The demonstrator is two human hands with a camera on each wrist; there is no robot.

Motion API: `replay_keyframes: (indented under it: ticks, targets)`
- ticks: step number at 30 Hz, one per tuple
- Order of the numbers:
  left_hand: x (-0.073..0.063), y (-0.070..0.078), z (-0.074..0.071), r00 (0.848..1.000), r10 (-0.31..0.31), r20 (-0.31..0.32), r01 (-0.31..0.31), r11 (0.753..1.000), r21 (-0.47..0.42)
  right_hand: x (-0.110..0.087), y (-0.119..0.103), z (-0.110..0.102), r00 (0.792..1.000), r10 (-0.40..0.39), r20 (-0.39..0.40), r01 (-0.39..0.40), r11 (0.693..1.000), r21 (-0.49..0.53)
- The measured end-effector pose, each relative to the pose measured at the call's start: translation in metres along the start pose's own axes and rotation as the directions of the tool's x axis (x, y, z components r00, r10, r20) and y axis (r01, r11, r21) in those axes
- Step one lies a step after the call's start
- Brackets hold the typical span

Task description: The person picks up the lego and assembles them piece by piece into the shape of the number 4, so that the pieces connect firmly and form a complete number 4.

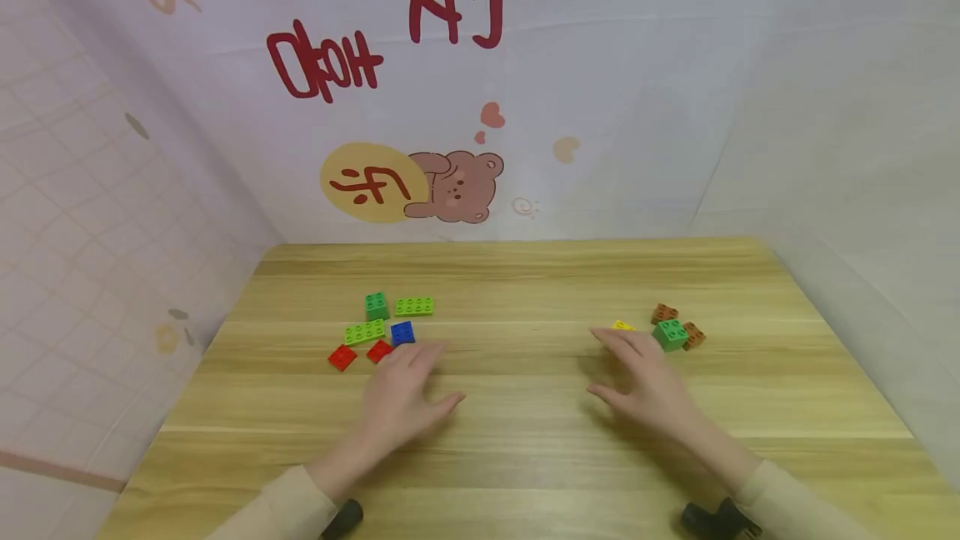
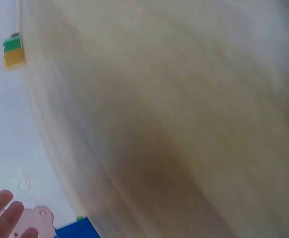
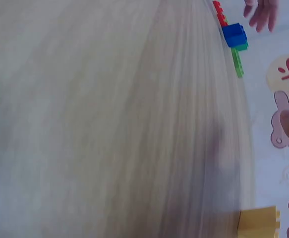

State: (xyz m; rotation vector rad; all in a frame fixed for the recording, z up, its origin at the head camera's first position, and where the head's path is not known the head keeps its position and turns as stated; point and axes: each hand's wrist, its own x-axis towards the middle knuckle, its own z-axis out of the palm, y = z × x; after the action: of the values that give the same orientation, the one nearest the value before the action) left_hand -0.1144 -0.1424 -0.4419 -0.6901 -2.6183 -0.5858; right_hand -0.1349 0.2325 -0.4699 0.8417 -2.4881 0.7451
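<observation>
My left hand (image 1: 405,394) hovers over the left half of the table, thumb spread from the fingers, holding nothing. Just beyond its fingertips lie a blue brick (image 1: 402,333) and a red brick (image 1: 379,351). My right hand (image 1: 648,382) is on the other side, thumb and fingers apart and nothing between them. It partly hides a yellow brick (image 1: 623,326), which shows more fully in the right wrist view as a yellow block (image 3: 258,222). Beside its knuckles sits a green brick (image 1: 670,334) with two brown bricks (image 1: 664,313) next to it.
Around the left group are a dark green brick (image 1: 377,306), two lime bricks (image 1: 415,307) and another red brick (image 1: 342,357). The wooden table (image 1: 517,440) is bordered by a printed white cloth (image 1: 615,107) at the back and sides.
</observation>
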Motion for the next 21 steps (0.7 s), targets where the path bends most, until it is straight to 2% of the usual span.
replay_keyframes:
  ticks: [5,9,14,21]
  targets:
    - [-0.001,-0.010,-0.006,0.994,-0.105,0.024,0.106,0.993,-0.049,-0.003,0.011,-0.006,0.999,0.029,-0.040,-0.028,0.999,0.029]
    - [-0.001,-0.018,-0.013,0.983,-0.176,0.047,0.179,0.981,-0.078,-0.006,0.017,-0.009,0.995,0.096,-0.036,-0.094,0.994,0.052]
    - [-0.001,-0.026,-0.023,0.976,-0.209,0.055,0.214,0.973,-0.092,-0.006,0.023,-0.012,0.984,0.176,-0.026,-0.174,0.982,0.080]
    - [-0.002,-0.041,-0.029,0.975,-0.217,0.041,0.221,0.965,-0.144,-0.007,0.027,-0.011,0.959,0.281,0.022,-0.282,0.954,0.103]
